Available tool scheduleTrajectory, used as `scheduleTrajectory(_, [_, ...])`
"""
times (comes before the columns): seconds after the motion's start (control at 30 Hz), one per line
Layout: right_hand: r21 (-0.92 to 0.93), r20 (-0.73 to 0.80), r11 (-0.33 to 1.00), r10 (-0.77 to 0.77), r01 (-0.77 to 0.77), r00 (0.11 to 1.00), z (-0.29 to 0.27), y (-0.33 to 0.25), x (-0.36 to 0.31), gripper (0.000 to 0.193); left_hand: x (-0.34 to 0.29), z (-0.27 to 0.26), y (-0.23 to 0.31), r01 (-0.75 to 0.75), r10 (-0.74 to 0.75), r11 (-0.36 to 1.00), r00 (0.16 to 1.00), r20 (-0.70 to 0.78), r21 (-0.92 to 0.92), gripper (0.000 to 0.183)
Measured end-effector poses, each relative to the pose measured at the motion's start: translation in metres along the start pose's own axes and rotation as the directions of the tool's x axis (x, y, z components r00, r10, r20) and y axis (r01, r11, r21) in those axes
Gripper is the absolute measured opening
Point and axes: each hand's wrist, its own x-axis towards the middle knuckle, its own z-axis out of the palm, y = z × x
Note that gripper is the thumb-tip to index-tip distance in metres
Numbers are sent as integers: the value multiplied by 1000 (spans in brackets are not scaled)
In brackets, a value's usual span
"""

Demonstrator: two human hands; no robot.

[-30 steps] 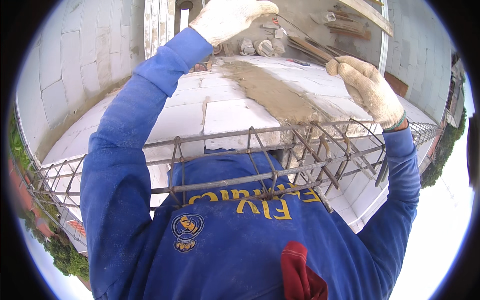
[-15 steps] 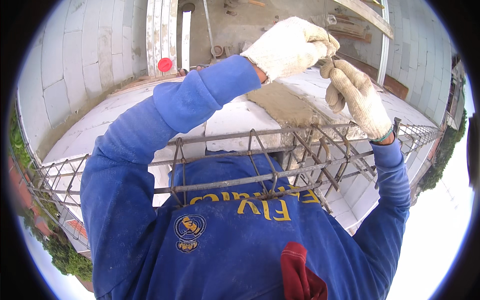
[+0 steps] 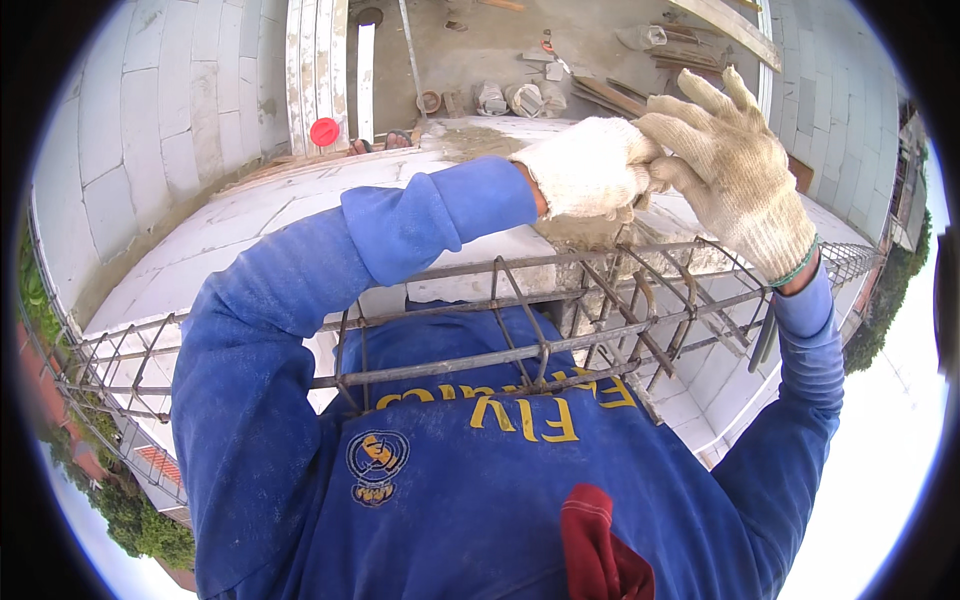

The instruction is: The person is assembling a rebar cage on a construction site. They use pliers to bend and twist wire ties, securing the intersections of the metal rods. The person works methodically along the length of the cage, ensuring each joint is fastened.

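Note:
My left hand (image 3: 588,168), in a white knitted glove, is closed just beyond the rebar cage (image 3: 450,365). Whatever its fingers hold is hidden. Beside it on the right, my right hand (image 3: 738,175), in a matching glove, has its fingers spread and the upper ones stretched away from me. Its thumb side meets the fingertips of the left hand. The cage of long bars and bent stirrups runs across in front of my chest, below both hands. Beneath the hands lies grey mortar (image 3: 575,230) on the white block wall (image 3: 490,245).
A red round object (image 3: 324,131) is on the left, near pale upright boards (image 3: 307,75). On the floor below are bags (image 3: 525,98), timber pieces (image 3: 615,97) and a small round pot (image 3: 430,101). Block walls (image 3: 165,110) rise at both sides. A long plank (image 3: 725,30) slants at far right.
My left hand has come down and nearer the cage. My right hand has risen slightly and spread its curled fingers. The thin wire seen between the hands earlier no longer shows.

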Motion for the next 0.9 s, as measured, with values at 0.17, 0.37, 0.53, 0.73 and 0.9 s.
scheduleTrajectory(0.17, [213, 332, 961, 99, -177, 938, -5, 13, 4, 30, 3, 14, -3, 116, -113, 989, 993, 30, -88, 22])
scheduleTrajectory(0.37, [381, 524, 893, 4, -238, 852, 2, 22, -9, 20, -12, 34, -17, 64, -64, 998, 998, 10, 17, 24])
scheduleTrajectory(0.53, [394, 513, 878, 36, -273, 858, 5, 10, -19, 15, -20, 34, -22, -37, 42, 962, 999, -11, 269, 28])
scheduleTrajectory(0.73, [152, 508, 943, 183, -297, 842, -21, -12, -29, 14, -21, 34, -31, 49, -61, 963, 997, 39, 263, 30])
scheduleTrajectory(0.9, [73, 511, 934, 265, -349, 817, -27, -25, -36, 15, -25, 15, -48, 54, -106, 954, 981, 163, 295, 31])
